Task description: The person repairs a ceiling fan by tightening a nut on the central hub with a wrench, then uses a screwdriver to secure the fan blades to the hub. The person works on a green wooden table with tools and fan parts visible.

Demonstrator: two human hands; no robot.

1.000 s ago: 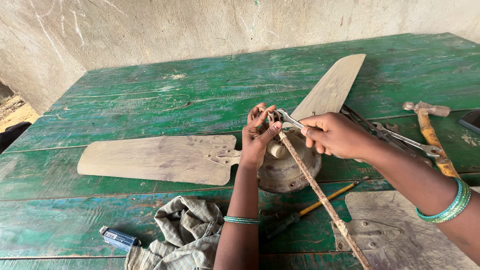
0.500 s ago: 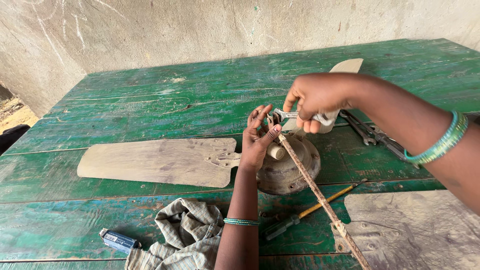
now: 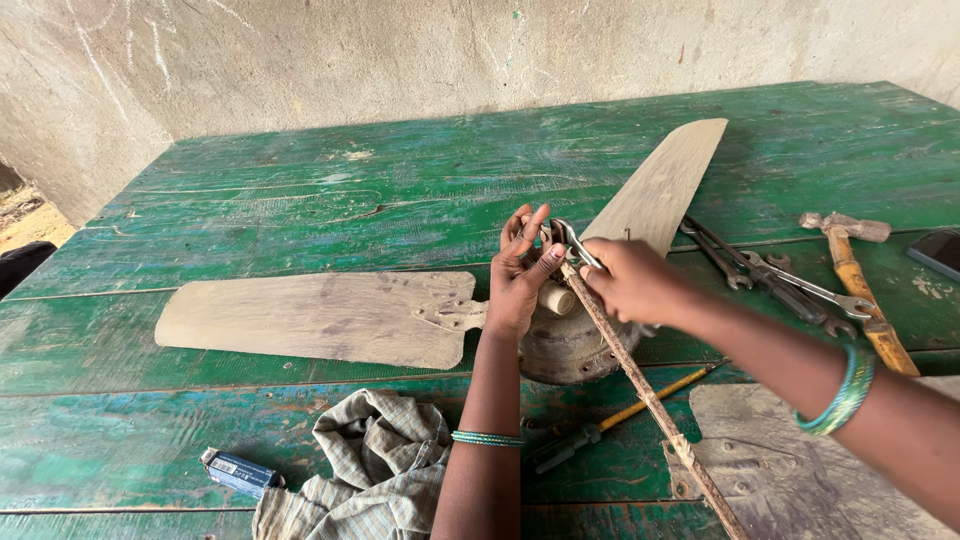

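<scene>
two hands meet over the hub of an old ceiling fan (image 3: 570,345) lying near the middle of the green wooden table (image 3: 300,190). the left hand (image 3: 520,275) comes up from six o'clock, fingers spread and curled around the top of the fan's rusty down rod (image 3: 650,400), thumb pressed on a pale sleeve at its base. the right hand (image 3: 630,280) reaches in from four o'clock, fingers closed tight on a small spanner (image 3: 572,240) whose head sits at the rod's upper end, touching the left fingertips.

one dusty blade (image 3: 320,318) stretches to nine o'clock from the hub, another blade (image 3: 660,185) points to one o'clock — a third blade (image 3: 790,470) lies at five o'clock under the right forearm. a yellow-handled screwdriver (image 3: 620,415) rests just below the hub. at three o'clock lie loose spanners (image 3: 790,285), and beyond them a hammer (image 3: 860,270) with a wooden handle. a crumpled checked rag (image 3: 370,460) sits at seven o'clock beside the left wrist, with a small blue tube (image 3: 238,470) just left of it.
</scene>
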